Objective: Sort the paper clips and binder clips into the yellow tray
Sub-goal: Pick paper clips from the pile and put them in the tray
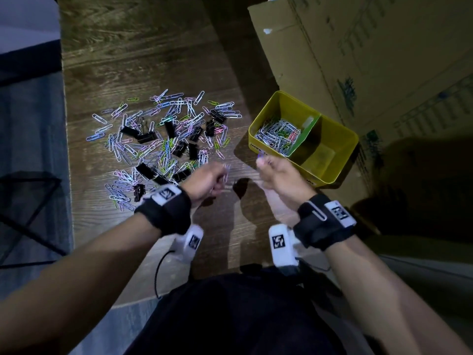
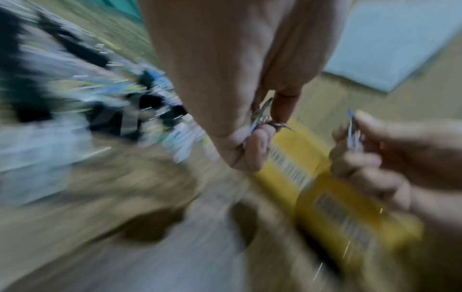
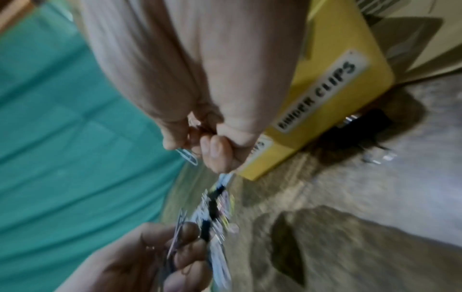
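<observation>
Currently both hands pinch small bunches of coloured wire paper clips: left hand (image 1: 208, 181) beside pile (image 1: 163, 139) on wood-grain floor, right hand (image 1: 277, 172) at near rim of yellow plastic two-compartment tray (image 1: 343, 160); carry over clip-filled left compartment, release low, keep grip pressed till past rim; black binder clips (image 1: 143, 135) belong in right compartment, seemingly empty

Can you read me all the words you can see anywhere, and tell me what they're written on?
"BINDER CLIPS" (first letters smeared): a label on the outer wall of the yellow tray.
A second label on that wall, behind the right hand: mostly hidden, unreadable.
Printing on the cardboard box: too dim and small to read.
Black-and-white square markers on the wrist bands: patterns, no words.
</observation>
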Action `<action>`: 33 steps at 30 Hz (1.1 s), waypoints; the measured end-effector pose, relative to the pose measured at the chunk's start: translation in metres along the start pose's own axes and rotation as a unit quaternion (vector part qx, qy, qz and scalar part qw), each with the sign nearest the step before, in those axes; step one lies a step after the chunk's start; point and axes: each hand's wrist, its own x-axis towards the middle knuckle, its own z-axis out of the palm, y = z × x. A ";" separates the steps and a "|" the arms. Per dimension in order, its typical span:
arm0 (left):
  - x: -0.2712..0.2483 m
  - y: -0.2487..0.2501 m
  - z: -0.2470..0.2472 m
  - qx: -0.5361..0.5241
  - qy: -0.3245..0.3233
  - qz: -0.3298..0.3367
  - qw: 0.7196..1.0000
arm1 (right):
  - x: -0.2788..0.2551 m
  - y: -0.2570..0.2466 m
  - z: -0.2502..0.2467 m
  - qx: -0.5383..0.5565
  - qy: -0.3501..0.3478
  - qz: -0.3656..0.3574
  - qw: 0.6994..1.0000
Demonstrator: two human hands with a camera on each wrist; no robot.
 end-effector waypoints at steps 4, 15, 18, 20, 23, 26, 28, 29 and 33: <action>0.014 0.072 0.028 -0.076 -0.014 0.032 0.997 | 0.011 -0.042 -0.021 0.119 0.065 -0.031 0.990; 0.068 0.117 0.077 0.165 0.026 0.096 0.981 | 0.076 -0.050 -0.039 -0.084 0.239 0.052 0.966; 0.061 0.114 0.069 0.157 0.026 0.125 0.979 | 0.073 -0.048 -0.036 -0.131 0.210 0.029 0.969; 0.052 0.111 0.058 0.116 0.003 0.151 0.982 | 0.070 -0.047 -0.034 -0.130 0.199 0.015 0.971; 0.035 0.109 0.025 0.077 0.005 0.160 0.984 | 0.069 -0.046 -0.030 -0.131 0.198 -0.012 0.971; 0.020 0.107 -0.028 0.078 0.072 0.158 0.982 | 0.062 -0.053 -0.021 -0.148 0.204 -0.082 0.964; 0.014 0.104 -0.068 0.112 0.132 0.140 0.975 | 0.057 -0.061 -0.012 -0.160 0.194 -0.139 0.958; 0.014 0.101 -0.087 0.142 0.156 0.133 0.968 | 0.055 -0.066 -0.005 -0.168 0.181 -0.159 0.956; 0.016 0.090 -0.122 0.403 0.181 0.121 0.889 | 0.062 -0.077 0.024 -0.247 0.093 -0.178 0.948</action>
